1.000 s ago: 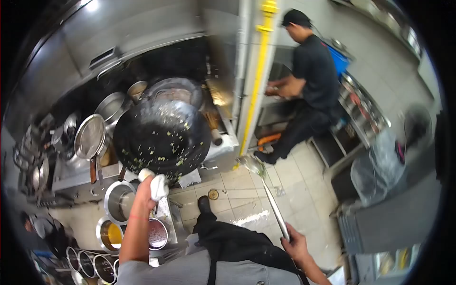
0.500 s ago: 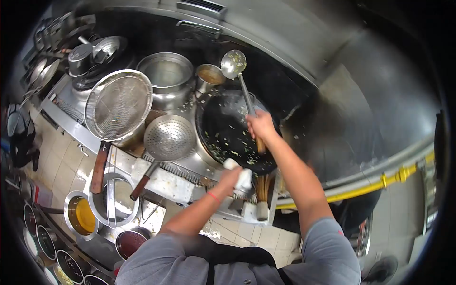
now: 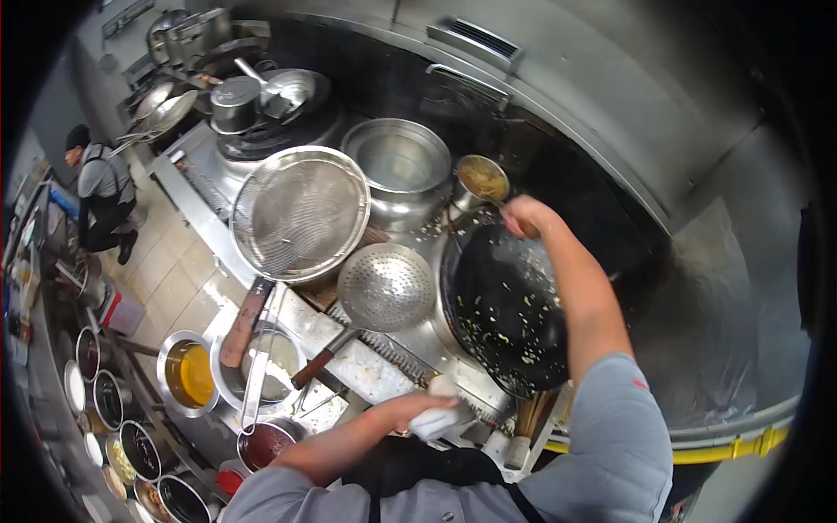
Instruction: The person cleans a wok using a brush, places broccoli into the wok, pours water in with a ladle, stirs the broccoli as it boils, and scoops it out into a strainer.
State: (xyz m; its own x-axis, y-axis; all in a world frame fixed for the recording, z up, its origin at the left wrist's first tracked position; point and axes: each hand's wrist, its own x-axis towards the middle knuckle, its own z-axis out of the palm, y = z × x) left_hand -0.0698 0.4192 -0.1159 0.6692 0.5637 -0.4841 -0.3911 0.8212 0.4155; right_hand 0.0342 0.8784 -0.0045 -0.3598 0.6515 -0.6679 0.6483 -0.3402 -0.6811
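Observation:
A black wok (image 3: 506, 301) with small pale and green bits scattered inside sits on the stove at centre right. My left hand (image 3: 423, 410) is closed around a white cloth (image 3: 436, 423) just below the wok's near left edge. My right hand (image 3: 525, 215) is a fist over the wok's far rim, close to a small metal pot (image 3: 482, 179) of brownish contents. What it grips is hidden; the ladle does not show. Left of the wok lie a perforated skimmer (image 3: 386, 288) and a large mesh strainer (image 3: 301, 213).
A wide metal pot (image 3: 397, 157) stands behind the skimmer. A bowl of yellow liquid (image 3: 190, 373) and several sauce containers are at lower left. A bamboo brush (image 3: 532, 423) lies by the wok. Another person (image 3: 103, 187) is at far left.
The view has turned left. My right hand has moved from the wok's middle to its far rim, and the ladle no longer shows. The left hand with the cloth is lower, away from the wok.

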